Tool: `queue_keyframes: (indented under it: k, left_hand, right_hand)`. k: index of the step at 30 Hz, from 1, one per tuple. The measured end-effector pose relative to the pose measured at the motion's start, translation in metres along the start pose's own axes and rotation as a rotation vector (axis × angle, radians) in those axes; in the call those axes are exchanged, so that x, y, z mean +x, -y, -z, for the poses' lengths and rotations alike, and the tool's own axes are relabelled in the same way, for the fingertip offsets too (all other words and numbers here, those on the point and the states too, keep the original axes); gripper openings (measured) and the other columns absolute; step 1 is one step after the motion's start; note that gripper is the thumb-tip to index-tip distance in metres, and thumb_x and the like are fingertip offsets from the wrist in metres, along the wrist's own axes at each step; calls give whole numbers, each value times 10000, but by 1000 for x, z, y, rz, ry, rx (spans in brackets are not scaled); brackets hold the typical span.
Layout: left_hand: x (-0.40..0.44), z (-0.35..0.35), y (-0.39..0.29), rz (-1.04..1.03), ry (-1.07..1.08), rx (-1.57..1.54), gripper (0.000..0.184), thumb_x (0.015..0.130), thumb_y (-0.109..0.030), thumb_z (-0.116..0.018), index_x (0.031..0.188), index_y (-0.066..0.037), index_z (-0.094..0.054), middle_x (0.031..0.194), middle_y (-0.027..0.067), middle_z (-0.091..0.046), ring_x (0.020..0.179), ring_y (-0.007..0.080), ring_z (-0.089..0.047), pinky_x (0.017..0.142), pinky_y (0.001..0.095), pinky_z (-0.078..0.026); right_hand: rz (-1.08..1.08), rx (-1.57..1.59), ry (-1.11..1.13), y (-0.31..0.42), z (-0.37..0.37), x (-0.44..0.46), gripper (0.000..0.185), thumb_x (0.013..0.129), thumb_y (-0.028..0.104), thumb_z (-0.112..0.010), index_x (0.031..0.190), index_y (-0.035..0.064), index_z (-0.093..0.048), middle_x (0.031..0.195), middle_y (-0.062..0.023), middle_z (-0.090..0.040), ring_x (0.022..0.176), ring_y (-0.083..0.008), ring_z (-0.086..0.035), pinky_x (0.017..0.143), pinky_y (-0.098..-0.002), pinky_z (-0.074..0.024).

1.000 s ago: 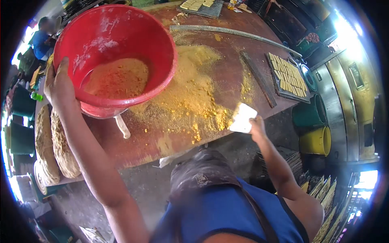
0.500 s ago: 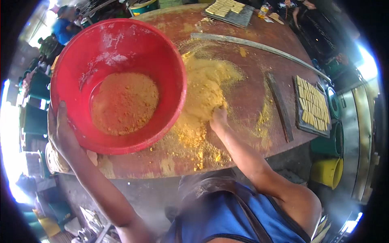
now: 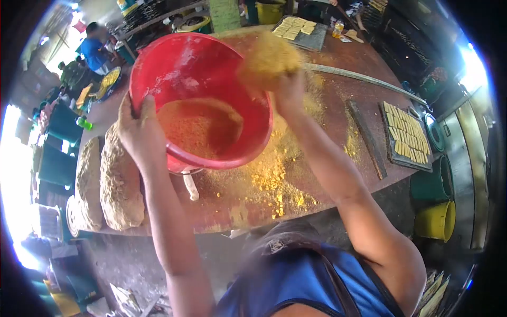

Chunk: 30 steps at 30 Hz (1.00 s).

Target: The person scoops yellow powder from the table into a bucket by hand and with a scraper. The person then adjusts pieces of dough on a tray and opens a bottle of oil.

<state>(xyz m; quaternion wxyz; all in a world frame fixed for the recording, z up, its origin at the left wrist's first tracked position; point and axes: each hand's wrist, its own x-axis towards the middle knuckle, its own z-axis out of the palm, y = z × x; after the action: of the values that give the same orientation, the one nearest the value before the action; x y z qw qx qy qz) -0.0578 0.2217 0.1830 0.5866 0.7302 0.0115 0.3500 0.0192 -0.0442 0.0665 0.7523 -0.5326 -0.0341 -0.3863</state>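
My left hand [image 3: 141, 129] is closed on the near-left rim of a big red plastic tub [image 3: 211, 63], which leans toward the right. Loose orange-yellow crumbly meal [image 3: 198, 127] lies in its bottom. My right hand [image 3: 290, 92] is raised at the tub's right rim with a blurred mass of yellow crumbly mixture [image 3: 270, 58] on it; its fingers are mostly hidden behind the mixture. More yellow crumbs [image 3: 269, 177] are scattered over the brown tabletop [image 3: 338, 100] below and right of the tub. A pale handle [image 3: 190, 186] pokes out from under the tub.
Two long dough lumps [image 3: 120, 185] lie at the table's left end. On the right are a dark wooden bar [image 3: 365, 140] and a tray of cut dough strips [image 3: 406, 134]. A long metal strip [image 3: 364, 79] crosses the far side, near another tray [image 3: 303, 34]. A person [image 3: 95, 50] is at back left.
The tub has shifted right and tipped, uncovering the dough lumps. My right hand has risen from the heap on the table to the tub's rim with yellow mixture. The left hand still grips the rim.
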Motion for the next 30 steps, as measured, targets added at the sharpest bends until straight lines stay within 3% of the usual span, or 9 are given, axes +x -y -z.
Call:
queue_keyframes:
  k: [3, 5, 6, 7, 15, 16, 18, 27, 30]
  left_hand:
    - [1, -2, 2, -147, 49, 23, 307, 873, -90, -640, 1163, 13, -633, 965, 125, -707, 854, 169, -655, 802, 311, -496]
    - [4, 4, 2, -149, 63, 6, 307, 874, -88, -643, 1166, 7, -634, 964, 117, -707, 853, 163, -652, 799, 302, -495]
    - [7, 7, 3, -149, 75, 4, 308, 874, -86, -646, 1169, 1, -636, 963, 109, -707, 852, 157, -650, 795, 292, -495]
    - [9, 13, 0, -11, 112, -46, 388, 874, -83, -660, 1241, 28, -597, 1126, 100, -663, 995, 168, -610, 900, 288, -469]
    - [50, 53, 44, 67, 5, -26, 453, 892, -180, -665, 1298, -8, -558, 1146, 82, -639, 981, 150, -600, 856, 273, -473]
    - [53, 56, 43, 53, -34, 119, 484, 900, -221, -658, 1321, -13, -537, 1156, 81, -632, 978, 150, -599, 854, 272, -472]
    - [56, 61, 39, 127, -30, 172, 505, 905, -251, -648, 1334, -17, -525, 1168, 81, -624, 987, 151, -595, 854, 273, -469]
    - [22, 33, 6, 218, -100, 274, 458, 945, -264, -583, 1340, -44, -512, 1175, 92, -598, 1035, 185, -593, 870, 315, -489]
    - [16, 30, 3, 270, -135, 341, 436, 950, -246, -574, 1330, -39, -520, 1153, 88, -606, 1008, 182, -599, 853, 299, -492]
  right_hand:
    - [-1, -437, 90, -1, -36, -17, 376, 861, -8, -509, 1235, 25, -492, 1098, -111, -607, 1026, -295, -590, 883, -402, -488]
    - [45, -791, 148, 54, -40, -24, 351, 845, -17, -546, 1194, 17, -534, 1069, -60, -610, 973, -165, -573, 748, -339, -497]
    - [-33, -496, 136, 43, -16, -10, 324, 847, -11, -552, 1171, 16, -547, 1036, -57, -614, 940, -161, -574, 743, -331, -492]
    - [-112, -201, 124, 35, 18, 8, 299, 850, -6, -558, 1148, 14, -561, 1003, -54, -618, 906, -158, -576, 738, -323, -487]
    - [-422, -1165, -41, -45, 382, 79, 203, 814, 72, -600, 1004, 4, -621, 866, -102, -634, 773, -201, -606, 689, -357, -473]
    - [-454, -1439, -9, -67, 432, 93, 301, 784, 146, -589, 1061, 35, -635, 1074, -229, -658, 1045, -369, -630, 876, -417, -476]
    - [-482, -1410, -2, -95, 446, 109, 300, 790, 143, -581, 1063, 32, -633, 1075, -233, -655, 1045, -380, -624, 878, -429, -475]
    - [-492, -1131, 729, -212, 231, 122, 325, 814, 190, -610, 1112, 59, -617, 989, -179, -668, 911, -348, -648, 770, -448, -511]
    - [-948, -730, 774, -153, 139, 52, 223, 880, 15, -518, 1097, 18, -571, 806, -106, -600, 698, -187, -572, 598, -323, -487]
